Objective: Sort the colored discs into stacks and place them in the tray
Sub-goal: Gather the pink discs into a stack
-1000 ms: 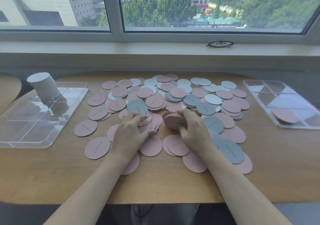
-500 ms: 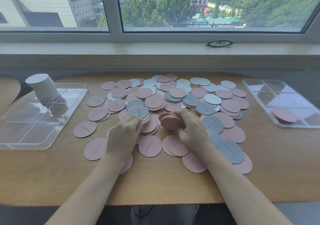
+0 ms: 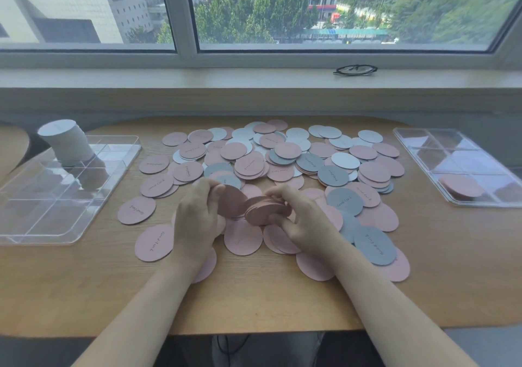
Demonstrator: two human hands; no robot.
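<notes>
Table point(image 3: 84, 287): wooden, carrying a wide scatter of loose discs point(image 3: 282, 166) in pink, grey and white, many overlapping
Left tray point(image 3: 65, 219): clear, divided; a tall white stack point(image 3: 66, 142) stands tilted in a far compartment
Right tray point(image 3: 423, 146): clear, divided; a low pink pile point(image 3: 460, 187) lies in a near compartment
Windowsill: a pair of glasses point(image 3: 355, 69) lies on it, well apart from the discs
Pink stack point(image 3: 264, 211): held above the loose discs near the table's middle, faces roughly level, fanned toward the left
Left hand point(image 3: 197, 219): fingers curled on a tilted pink disc point(image 3: 230, 201) that leans against the stack
Right hand point(image 3: 305, 219): fingers curled round the pink stack
</notes>
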